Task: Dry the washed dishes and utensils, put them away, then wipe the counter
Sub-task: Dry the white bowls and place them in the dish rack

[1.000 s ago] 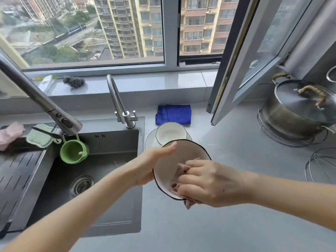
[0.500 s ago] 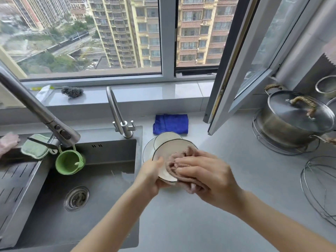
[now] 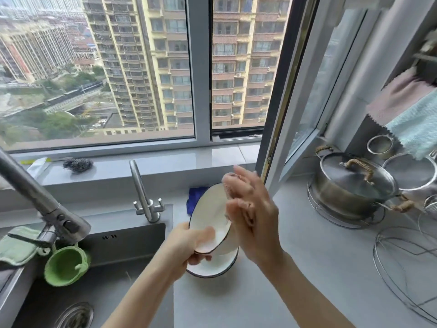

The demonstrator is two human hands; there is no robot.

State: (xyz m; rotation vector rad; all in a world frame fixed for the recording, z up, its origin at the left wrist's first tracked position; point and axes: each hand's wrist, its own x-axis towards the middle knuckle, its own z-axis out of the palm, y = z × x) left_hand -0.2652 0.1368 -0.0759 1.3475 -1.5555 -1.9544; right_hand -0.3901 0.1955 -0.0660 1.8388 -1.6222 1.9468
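**Bowl gets a rub with a pink cloth**

Head view: The bowl (image 3: 208,216) is white with a thin dark rim. It is up in the air and tipped on its side, so its inside faces left. The left hand (image 3: 186,247) holds it by the low edge. The thumb lies inside the bowl and the fingers curl under it.

The right hand (image 3: 253,209) is at the right side of the bowl, by the rim. It holds a pink cloth (image 3: 230,182) bunched under its fingers, and the cloth touches the bowl. This hand is blurry, so I cannot tell how tight the fingers are.

A second bowl (image 3: 212,266) sits on the grey tabletop (image 3: 307,280) right under the first one, just beside the sink (image 3: 132,242). A blue cloth (image 3: 192,197) lies behind the bowls, partly hidden by the one in the air.

A thin tap (image 3: 142,190) stands at the back of the sink. A bigger tap (image 3: 35,192) reaches in from the left, and a green cup (image 3: 66,266) hangs under it.

A metal pot (image 3: 350,185) with its lid on sits at the right, well apart from the bowls. Wire racks (image 3: 402,268) lie near it. A dark scrubber (image 3: 78,164) rests on the window sill (image 3: 165,164).
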